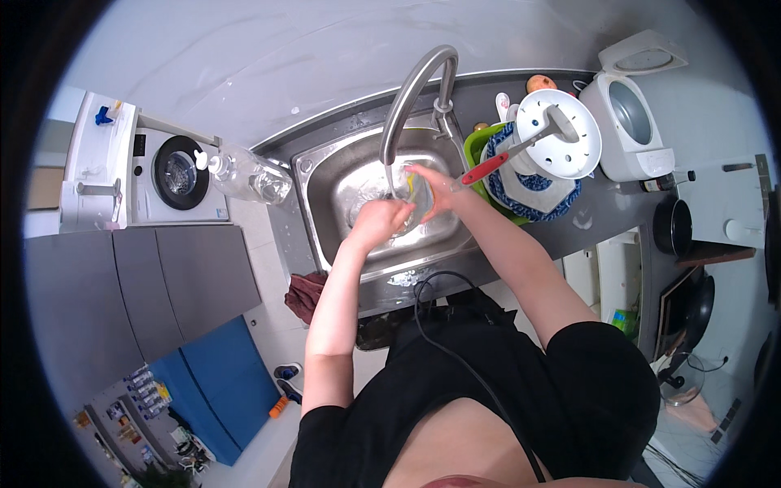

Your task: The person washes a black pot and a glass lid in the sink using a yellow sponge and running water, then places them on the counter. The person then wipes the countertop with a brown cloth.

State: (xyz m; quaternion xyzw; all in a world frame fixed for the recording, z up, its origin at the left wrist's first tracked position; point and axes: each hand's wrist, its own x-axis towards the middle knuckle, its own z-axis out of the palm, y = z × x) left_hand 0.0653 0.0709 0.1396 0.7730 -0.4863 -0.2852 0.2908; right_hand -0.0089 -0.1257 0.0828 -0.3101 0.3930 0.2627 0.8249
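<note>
Running water (390,180) falls from the curved metal faucet (410,91) into a stainless steel sink (341,177). Under it, a clear glass-like vessel (420,194) with a yellow mark is held over the basin. My right hand (438,190) wraps around its right side, thumb and fingers spread along the wall. At the vessel's near left edge is my left hand (381,221), fingers curled against it. Whether those fingers grip the edge or only touch it is hidden by the hand itself.
Right of the sink, a green basin (473,149) holds stacked blue-and-white dishes (564,201), a white perforated piece (531,113) and a red-handled knife (485,169). An open rice cooker (650,155) stands beyond. Left are a clear pump bottle (250,177) and a brown cloth (303,296).
</note>
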